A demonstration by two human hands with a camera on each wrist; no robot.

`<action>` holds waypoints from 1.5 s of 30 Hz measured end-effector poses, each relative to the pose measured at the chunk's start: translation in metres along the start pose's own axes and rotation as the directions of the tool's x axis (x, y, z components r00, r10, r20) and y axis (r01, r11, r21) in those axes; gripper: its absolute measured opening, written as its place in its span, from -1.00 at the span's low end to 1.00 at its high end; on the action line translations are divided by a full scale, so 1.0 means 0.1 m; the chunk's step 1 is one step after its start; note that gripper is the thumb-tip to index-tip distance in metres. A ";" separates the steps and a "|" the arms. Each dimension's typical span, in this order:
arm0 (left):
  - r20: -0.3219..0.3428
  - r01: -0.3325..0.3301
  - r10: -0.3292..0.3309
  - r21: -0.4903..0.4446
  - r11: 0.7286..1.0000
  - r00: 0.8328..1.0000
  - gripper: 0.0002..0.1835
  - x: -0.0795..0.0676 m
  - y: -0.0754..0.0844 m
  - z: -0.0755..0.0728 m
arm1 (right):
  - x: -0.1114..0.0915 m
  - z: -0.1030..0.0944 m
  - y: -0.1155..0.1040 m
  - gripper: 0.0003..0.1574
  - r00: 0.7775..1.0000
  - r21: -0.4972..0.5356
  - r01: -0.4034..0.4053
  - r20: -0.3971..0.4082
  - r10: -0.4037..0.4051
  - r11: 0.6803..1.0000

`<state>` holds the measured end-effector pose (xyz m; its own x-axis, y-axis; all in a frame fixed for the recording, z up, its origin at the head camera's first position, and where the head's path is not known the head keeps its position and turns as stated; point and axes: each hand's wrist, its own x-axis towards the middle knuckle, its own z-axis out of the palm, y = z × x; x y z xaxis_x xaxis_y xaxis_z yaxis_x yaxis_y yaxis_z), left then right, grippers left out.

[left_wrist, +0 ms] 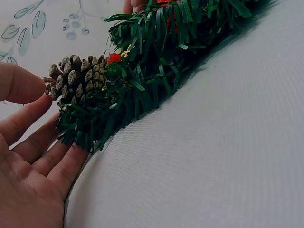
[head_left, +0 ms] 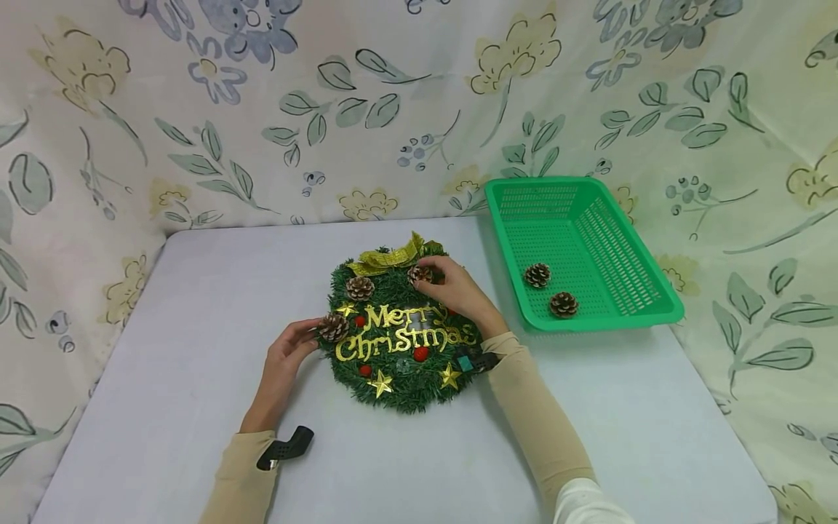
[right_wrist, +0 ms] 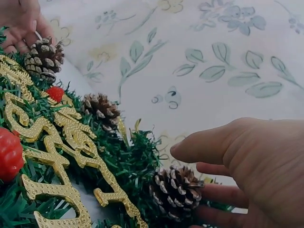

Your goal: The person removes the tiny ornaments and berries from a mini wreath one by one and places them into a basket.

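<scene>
A green tinsel wreath (head_left: 412,389) lies on the table, with gold "Merry Christmas" lettering (head_left: 393,342), gold stars, red berries and a gold ribbon (head_left: 389,258). At its left edge, my left hand (head_left: 288,349) pinches a brown pine cone (head_left: 334,327) by its end between thumb and index finger; the other fingertips meet the tinsel (left_wrist: 85,130). My right hand (head_left: 452,287) is around a second pine cone (right_wrist: 175,192) near the upper right, fingers at its side and thumb held just above it. Between these two sits another pine cone (head_left: 360,289) on the wreath.
A green plastic basket (head_left: 618,322) stands on the table to the right, with two pine cones (head_left: 537,275) inside. Floral cloth (head_left: 366,109) hangs behind the white-covered table (head_left: 216,306) and at its sides. Dark camera mounts sit on both wrists.
</scene>
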<state>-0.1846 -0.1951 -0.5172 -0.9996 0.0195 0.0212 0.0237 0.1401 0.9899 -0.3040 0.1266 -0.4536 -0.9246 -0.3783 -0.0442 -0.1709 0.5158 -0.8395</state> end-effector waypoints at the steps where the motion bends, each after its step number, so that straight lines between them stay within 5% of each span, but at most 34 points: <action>1: 0.000 -0.002 0.002 -0.002 1.000 1.000 -0.61 0.00 0.00 0.00 | 0.00 0.00 0.00 -0.38 1.000 -0.003 0.002 0.001 -0.002 1.000; 45: 0.005 -0.010 0.010 -0.032 0.999 1.000 -0.60 0.00 0.00 0.00 | -0.02 0.00 -0.01 -0.47 1.000 -0.088 0.000 0.003 0.000 0.996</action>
<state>-0.1842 -0.1947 -0.5171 -0.9992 0.0261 0.0305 0.0332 0.1083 0.9936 -0.3021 0.1273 -0.4524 -0.9237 -0.3803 -0.0458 -0.2002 0.5812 -0.7888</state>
